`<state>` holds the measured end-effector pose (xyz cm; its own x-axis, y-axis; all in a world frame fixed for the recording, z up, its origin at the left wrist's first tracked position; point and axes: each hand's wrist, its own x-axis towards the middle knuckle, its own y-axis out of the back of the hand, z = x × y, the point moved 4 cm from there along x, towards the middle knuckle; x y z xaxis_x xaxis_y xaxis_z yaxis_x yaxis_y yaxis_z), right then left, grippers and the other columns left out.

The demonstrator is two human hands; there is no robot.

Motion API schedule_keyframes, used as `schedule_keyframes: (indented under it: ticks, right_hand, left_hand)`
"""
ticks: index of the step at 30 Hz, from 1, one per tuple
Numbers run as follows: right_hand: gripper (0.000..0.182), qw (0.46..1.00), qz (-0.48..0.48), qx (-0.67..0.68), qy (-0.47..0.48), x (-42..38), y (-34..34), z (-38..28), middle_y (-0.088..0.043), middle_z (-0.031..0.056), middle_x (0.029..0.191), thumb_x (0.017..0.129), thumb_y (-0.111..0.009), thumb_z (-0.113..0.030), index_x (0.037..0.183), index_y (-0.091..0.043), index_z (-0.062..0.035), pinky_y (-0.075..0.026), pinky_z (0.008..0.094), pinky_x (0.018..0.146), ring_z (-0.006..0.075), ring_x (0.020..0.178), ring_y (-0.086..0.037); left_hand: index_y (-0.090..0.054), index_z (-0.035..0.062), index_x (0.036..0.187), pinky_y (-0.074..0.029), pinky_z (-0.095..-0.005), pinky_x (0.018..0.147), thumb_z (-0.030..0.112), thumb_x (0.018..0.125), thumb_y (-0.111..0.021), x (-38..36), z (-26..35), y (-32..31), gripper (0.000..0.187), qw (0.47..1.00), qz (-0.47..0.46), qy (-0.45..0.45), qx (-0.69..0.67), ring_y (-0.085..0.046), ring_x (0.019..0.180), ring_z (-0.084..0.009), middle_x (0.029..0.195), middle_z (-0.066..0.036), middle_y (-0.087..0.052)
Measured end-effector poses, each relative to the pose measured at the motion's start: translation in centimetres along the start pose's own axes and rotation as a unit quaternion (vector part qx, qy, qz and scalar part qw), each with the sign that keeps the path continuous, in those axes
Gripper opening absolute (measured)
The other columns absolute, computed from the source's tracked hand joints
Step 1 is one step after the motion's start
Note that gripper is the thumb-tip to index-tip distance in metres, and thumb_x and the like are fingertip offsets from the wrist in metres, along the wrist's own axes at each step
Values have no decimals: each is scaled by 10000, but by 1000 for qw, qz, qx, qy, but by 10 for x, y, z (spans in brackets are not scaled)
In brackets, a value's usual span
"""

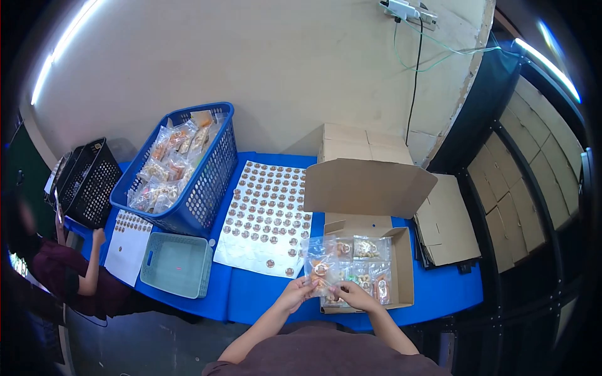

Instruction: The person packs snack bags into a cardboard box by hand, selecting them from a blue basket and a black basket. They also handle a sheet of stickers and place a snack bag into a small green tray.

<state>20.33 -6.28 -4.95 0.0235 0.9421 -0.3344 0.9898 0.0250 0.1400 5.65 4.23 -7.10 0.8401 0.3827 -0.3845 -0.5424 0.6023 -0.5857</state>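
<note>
My left hand (295, 295) pinches the left side of a clear plastic snack packet (321, 257), which has a round sticker and orange contents. At the packet's lower right, my right hand (353, 296) has its fingers closed on the edge. The packet is held over the left part of an open cardboard box (402, 263). Inside that box lie several clear packets, among them one with pale pieces (369, 248) and one with orange-red contents (382, 283). The held packet and my hands cover part of the box's left side.
Left of the box lies a sheet of round stickers (251, 250) on the blue table (263, 299). A blue basket (210, 182) of packets, a grey-green tray (199, 276) and a black crate (100, 182) stand further left. Cardboard (448, 219) lies right. Another person (69, 269) is at left.
</note>
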Motion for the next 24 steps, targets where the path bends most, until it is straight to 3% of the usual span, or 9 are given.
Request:
schedule_keyframes:
  ticks: [2,9,12,17,18,21,23,24]
  right_hand:
    - [325,996,44,78,10,0,1,13,-580,19,766,948,-525,-325,927,-607,-12,-444,245,699,85,742,-541]
    - [329,997,28,65,18,3,-2,-2,-581,22,784,953,-515,-330,979,-589,-10,-451,260,730,109,772,-554]
    - [329,990,90,106,12,6,-5,-4,-592,31,803,948,-526,-320,993,-593,-1,-451,264,749,118,798,-561]
    - [337,980,149,135,7,6,1,-18,-637,50,819,910,-588,-330,923,-636,3,-462,264,735,118,769,-579]
    - [337,980,147,133,7,7,3,-14,-637,50,819,910,-588,-330,923,-636,3,-462,264,735,118,769,-579]
    - [337,983,141,119,-13,10,8,-3,-645,45,788,888,-619,-337,889,-657,-2,-461,261,699,112,739,-580]
    - [348,997,53,48,-21,7,0,-8,-636,36,754,883,-625,-346,869,-661,1,-454,257,677,107,732,-578]
    - [348,997,52,48,-21,5,-3,-10,-636,36,754,883,-625,-346,869,-661,1,-454,257,677,107,732,-578]
  left_hand:
    - [-538,28,1204,-486,-217,735,217,914,-594,-3,7,2,351,1000,26,-10,3,-583,791,-50,964,-2,-637]
    - [-609,-17,1077,-495,-234,756,244,889,-632,-19,20,2,322,992,110,1,69,-622,842,-104,970,-55,-656]
    - [-626,-17,1063,-493,-229,752,256,878,-648,-22,17,0,331,984,121,20,130,-620,840,-97,968,-50,-659]
    - [-619,16,1119,-480,-227,762,273,888,-634,-14,1,6,346,989,25,8,147,-600,877,-78,1006,-33,-651]
    - [-609,29,1147,-476,-227,766,285,891,-630,-14,3,2,362,990,-10,7,142,-592,886,-71,1016,-26,-647]
    - [-591,43,1170,-472,-230,783,310,902,-611,-19,10,-1,379,985,11,7,173,-584,923,-73,1016,-21,-640]
    - [-585,43,1172,-481,-235,770,319,904,-605,-14,4,8,385,981,25,19,194,-592,923,-81,1012,-26,-639]
    - [-580,43,1173,-490,-240,757,329,906,-600,-14,1,12,392,975,39,30,216,-599,923,-89,1009,-31,-639]
